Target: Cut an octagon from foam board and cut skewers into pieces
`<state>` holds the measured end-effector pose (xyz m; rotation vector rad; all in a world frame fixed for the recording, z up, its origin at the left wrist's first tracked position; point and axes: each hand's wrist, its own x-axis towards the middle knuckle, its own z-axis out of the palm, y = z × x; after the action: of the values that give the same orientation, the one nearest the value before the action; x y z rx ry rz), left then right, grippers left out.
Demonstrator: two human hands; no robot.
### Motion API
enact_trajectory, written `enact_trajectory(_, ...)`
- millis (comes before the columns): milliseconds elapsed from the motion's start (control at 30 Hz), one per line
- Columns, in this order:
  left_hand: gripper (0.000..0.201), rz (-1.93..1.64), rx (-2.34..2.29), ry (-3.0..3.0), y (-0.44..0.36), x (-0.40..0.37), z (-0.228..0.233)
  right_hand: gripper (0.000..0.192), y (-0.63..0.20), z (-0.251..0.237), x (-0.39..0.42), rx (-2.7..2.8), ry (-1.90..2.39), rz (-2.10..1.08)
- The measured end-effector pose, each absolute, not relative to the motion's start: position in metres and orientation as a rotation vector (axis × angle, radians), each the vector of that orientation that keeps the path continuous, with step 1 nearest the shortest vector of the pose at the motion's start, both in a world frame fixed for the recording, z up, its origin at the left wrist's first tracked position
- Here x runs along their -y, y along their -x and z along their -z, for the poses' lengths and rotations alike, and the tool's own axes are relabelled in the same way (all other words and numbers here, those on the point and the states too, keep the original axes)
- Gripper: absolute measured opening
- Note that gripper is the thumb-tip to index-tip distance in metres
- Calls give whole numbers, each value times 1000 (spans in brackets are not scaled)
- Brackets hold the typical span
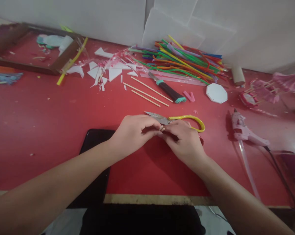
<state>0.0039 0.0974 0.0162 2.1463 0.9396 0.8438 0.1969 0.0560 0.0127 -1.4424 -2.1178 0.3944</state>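
Head view, items by size, placed relative to the yellow-handled snips (pixel 176 120) on the red table (pixel 51 124).

1. Left hand (pixel 135 132): just below the snips' blades, fingers curled shut, pinching a small pale stick piece (pixel 162 129).
2. Right hand (pixel 184 142): below the snips' loop, fingers closed on the same piece, touching the left fingertips.
3. Snips: metal blades, likely stiff and sharp; best taken by the handle loop.
4. Stick piece: judged light, rigid, brittle, easily dropped; pinch at its ends.

Beyond the snips: craft knife (pixel 168 89), wooden sticks (pixel 147 93), coloured straws (pixel 186 58). Right: pink glue gun (pixel 242 130).

Writing: none legible.
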Motion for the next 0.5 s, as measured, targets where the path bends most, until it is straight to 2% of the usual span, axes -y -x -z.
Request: enact_trajectory(500,2,-864,-872,-2241,-5,-97,-14,18,-204,-9,-59,2191,1418,-323)
